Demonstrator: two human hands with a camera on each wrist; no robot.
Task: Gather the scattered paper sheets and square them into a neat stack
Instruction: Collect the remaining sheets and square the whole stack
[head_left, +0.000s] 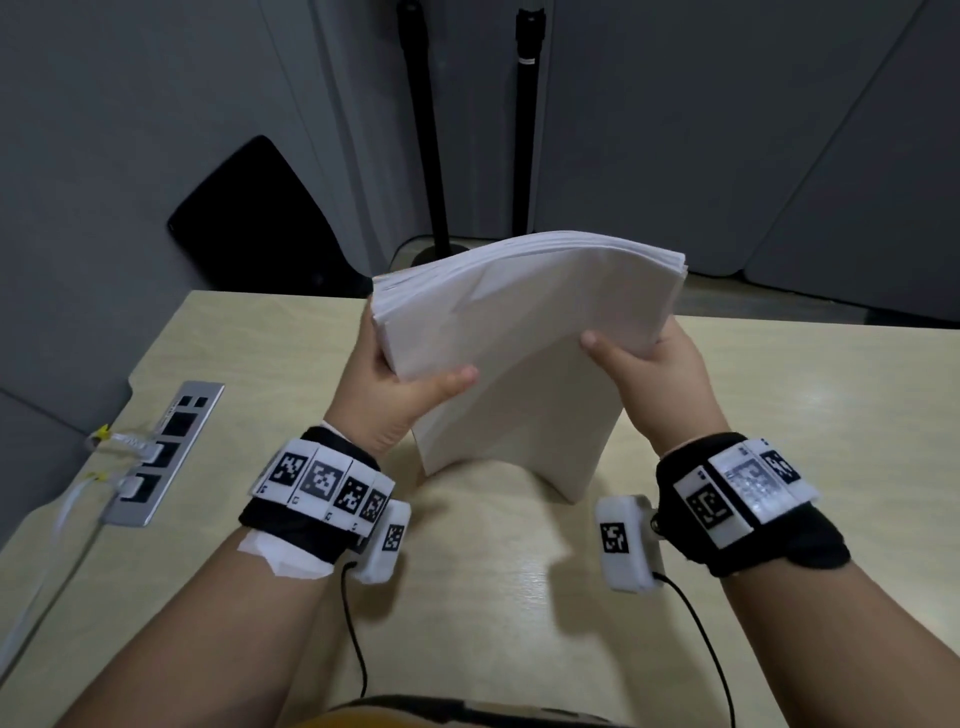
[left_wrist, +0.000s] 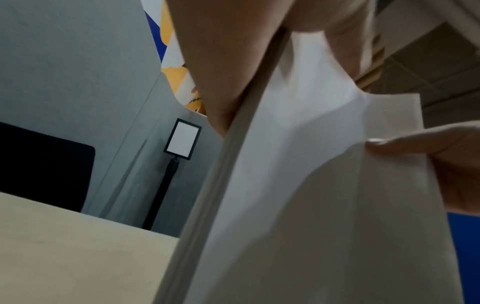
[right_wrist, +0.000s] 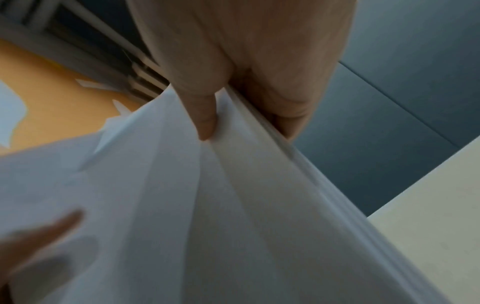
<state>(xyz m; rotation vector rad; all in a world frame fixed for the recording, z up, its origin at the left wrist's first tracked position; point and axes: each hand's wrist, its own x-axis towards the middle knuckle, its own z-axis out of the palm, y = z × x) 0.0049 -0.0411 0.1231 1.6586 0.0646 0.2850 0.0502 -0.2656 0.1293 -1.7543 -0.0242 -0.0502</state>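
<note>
We stand the paper stack (head_left: 519, 364) on edge on the desk (head_left: 779, 441), left hand (head_left: 395, 395) and right hand (head_left: 654, 374) pinching its sides, its top bowing away; a loosened grip could let sheets splay.

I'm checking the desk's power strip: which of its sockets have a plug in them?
The two sockets nearest the person on the power strip each hold a white plug; the ones farther away sit empty.
</note>
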